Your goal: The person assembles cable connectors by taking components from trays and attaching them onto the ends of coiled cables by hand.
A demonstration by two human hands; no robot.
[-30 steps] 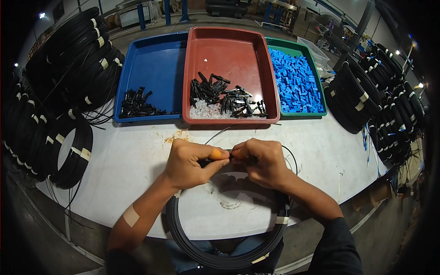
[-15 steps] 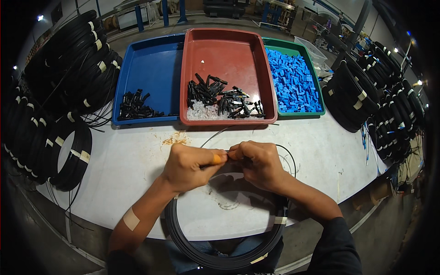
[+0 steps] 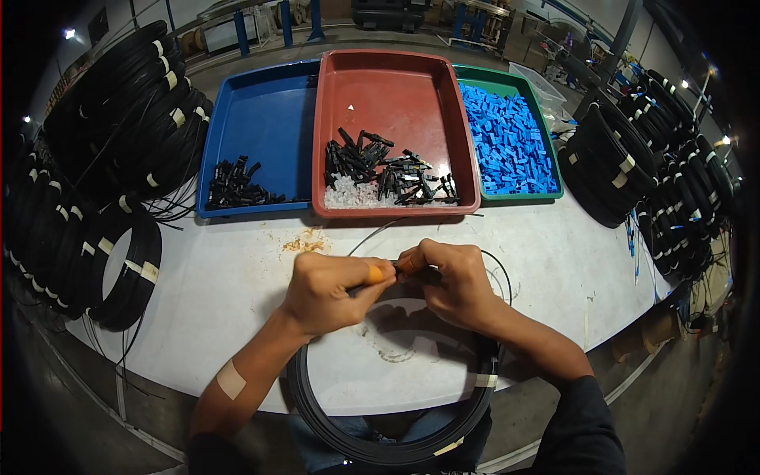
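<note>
Together, left hand and right hand pinch a thin black cable end above the bench; red tray at twelve o'clock.

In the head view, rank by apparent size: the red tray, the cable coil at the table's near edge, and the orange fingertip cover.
1. Red tray or cable coil: similar, and the coil sits nearer the camera, so unsure.
2. Orange fingertip cover.

I see no boxes, signs or screens. The only labels are small pale tape bands: on the black wire rolls at my left, the rolls at my right, and the coil by my lap.
</note>
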